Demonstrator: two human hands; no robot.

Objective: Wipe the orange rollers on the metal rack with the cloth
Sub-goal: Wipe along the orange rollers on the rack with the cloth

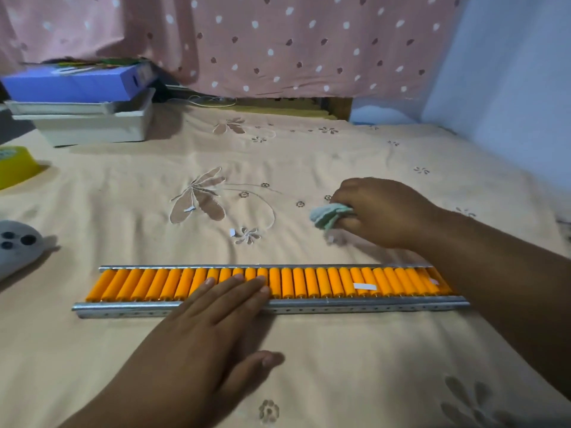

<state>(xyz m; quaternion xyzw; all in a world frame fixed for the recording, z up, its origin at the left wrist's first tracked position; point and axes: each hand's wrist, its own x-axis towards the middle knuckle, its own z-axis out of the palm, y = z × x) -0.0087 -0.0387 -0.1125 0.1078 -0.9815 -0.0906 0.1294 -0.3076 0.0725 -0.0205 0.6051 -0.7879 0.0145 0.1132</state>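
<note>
A long metal rack (pixel 355 306) lies across the beige embroidered sheet, filled with a row of orange rollers (pixel 309 282). A small white scrap lies on the rollers toward the right end. My left hand (pixel 213 316) rests flat, fingers spread, over the near rail with its fingertips on the middle rollers. My right hand (pixel 383 211) is beyond the rack's right part, above the sheet, closed around a bunched pale green cloth (pixel 327 216) that sticks out to the left of the fist. The cloth is apart from the rollers.
Stacked white trays (pixel 92 125) with a blue box (pixel 77 83) on top stand at the back left. A yellow container (pixel 15 168) and a grey device (pixel 15 245) sit at the left edge. A dotted pink curtain hangs behind, and a blue wall stands on the right.
</note>
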